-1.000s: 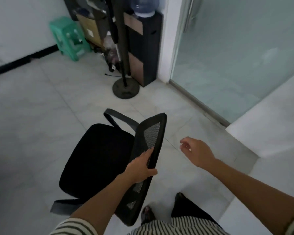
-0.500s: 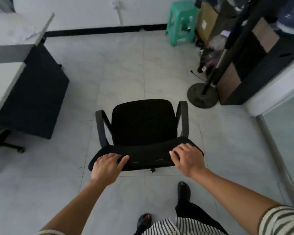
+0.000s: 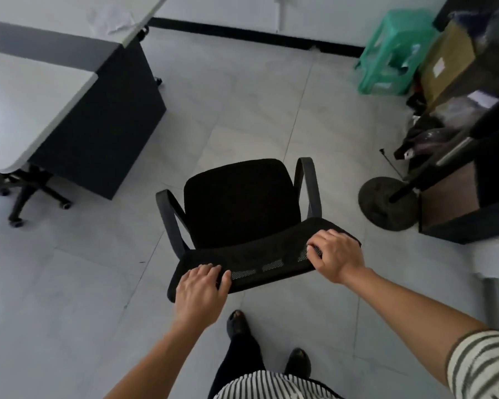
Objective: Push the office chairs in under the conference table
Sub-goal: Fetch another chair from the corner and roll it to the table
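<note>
- Chair [image 3: 239, 203]: black, with a mesh backrest [image 3: 265, 264] and a looped armrest on each side. It stands on the tiled floor [image 3: 98, 283] in the middle of the view. The seat faces away from the person, well apart from the bench.
- Left hand [image 3: 199, 289]: set on the left end of the backrest's top edge, fingers curled over the edge and gripping it.
- Right hand [image 3: 336, 256]: set on the right end of the same edge, fingers curled over it and gripping, thumb on the near side.
- Bench [image 3: 26, 105]: white top over a dark panel, upper left. Bare floor lies between its near corner and the chair.
- Second chair [image 3: 29, 194]: only a black star base with castors shows, tucked under the bench's near edge at far left.
- Stool [image 3: 392, 53]: green plastic, upper right, by the wall.
- Box [image 3: 447, 59]: brown cardboard with a white label, just right of the stool.
- Stand [image 3: 386, 203]: round black base with a dark pole, on the floor right of the chair.
- Feet [image 3: 236, 323]: in dark footwear, on the floor just behind the chair.
</note>
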Available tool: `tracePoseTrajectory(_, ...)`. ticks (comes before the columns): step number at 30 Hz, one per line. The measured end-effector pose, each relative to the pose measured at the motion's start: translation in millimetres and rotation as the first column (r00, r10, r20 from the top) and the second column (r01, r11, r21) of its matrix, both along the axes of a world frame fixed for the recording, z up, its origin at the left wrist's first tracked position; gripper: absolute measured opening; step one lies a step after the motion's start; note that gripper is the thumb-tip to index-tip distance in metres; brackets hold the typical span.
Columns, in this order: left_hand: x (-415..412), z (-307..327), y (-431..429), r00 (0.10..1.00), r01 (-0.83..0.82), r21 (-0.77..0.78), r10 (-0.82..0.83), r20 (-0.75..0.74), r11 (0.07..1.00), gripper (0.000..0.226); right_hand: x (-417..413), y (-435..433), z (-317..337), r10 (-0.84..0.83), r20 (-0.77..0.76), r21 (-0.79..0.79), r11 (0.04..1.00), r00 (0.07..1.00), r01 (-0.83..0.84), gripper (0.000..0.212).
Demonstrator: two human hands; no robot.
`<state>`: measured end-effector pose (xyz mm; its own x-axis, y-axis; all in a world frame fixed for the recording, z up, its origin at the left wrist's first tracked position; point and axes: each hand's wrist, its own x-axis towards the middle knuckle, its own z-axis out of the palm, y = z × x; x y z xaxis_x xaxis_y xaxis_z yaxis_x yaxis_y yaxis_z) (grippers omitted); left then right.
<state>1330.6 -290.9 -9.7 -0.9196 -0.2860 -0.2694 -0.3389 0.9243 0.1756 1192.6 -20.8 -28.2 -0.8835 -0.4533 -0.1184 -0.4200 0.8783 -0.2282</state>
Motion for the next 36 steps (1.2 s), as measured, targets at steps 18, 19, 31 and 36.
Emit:
tracePoseTrajectory(18, -180.4, 0.4, -202.2, 0.973, -0.23, -0.093, 0.229, -0.016, 0.969, 0.043, -238.2, -248.7, -0.9, 0.153, 0.159, 0.054, 0.985, 0.975, -0.163, 0.037)
tracePoseTrajectory(19, -189.8, 1.2, -214.2, 0.969, -0.245, -0.099, 0.245, -0.013, 0.964, 0.042, -248.7, -263.4, -0.8, 0.166, 0.15, 0.054, 0.983, 0.975, -0.176, 0.038)
tracePoseTrajectory(31, -303.5, -7.7, -350.6, 0.934, -0.357, -0.13, 0.35, -0.075, 0.925, 0.048, -384.4, -421.0, -6.8, 0.319, 0.105, 0.055, 0.944, 0.942, -0.325, 0.042)
tracePoseTrajectory(36, -339.7, -12.1, -413.7, 0.928, -0.37, -0.138, 0.359, -0.102, 0.919, 0.052, -417.2, -476.0, -8.7, 0.339, 0.124, 0.088, 0.932, 0.932, -0.351, 0.041)
